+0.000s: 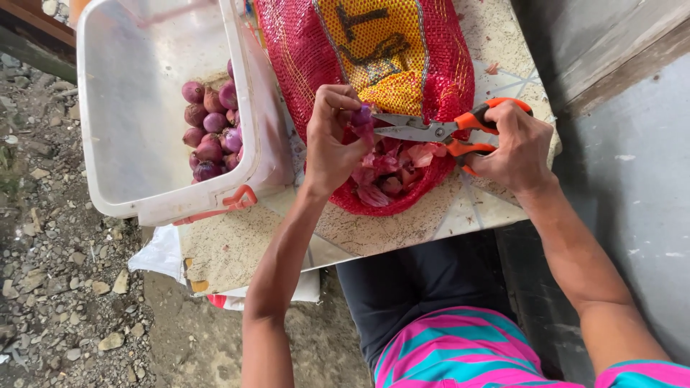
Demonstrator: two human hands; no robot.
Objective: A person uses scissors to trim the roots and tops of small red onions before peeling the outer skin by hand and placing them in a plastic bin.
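My left hand (329, 136) grips a small purple shallot (363, 118) over the open mouth of a red mesh sack (302, 50). My right hand (514, 147) holds orange-handled scissors (431, 131), whose blades point left and touch the shallot. Pink peelings and trimmed skins (392, 172) lie in the sack mouth just below both hands. A white plastic tub (144, 108) to the left holds several trimmed purple shallots (212, 133) piled against its right wall.
A pale, sandy tabletop (237, 244) carries the sack and the tub. White plastic bags (162, 255) hang under its front left edge. Gravel ground (50, 273) lies to the left, a grey wall (632, 158) to the right. My lap in dark shorts (417, 287) is below.
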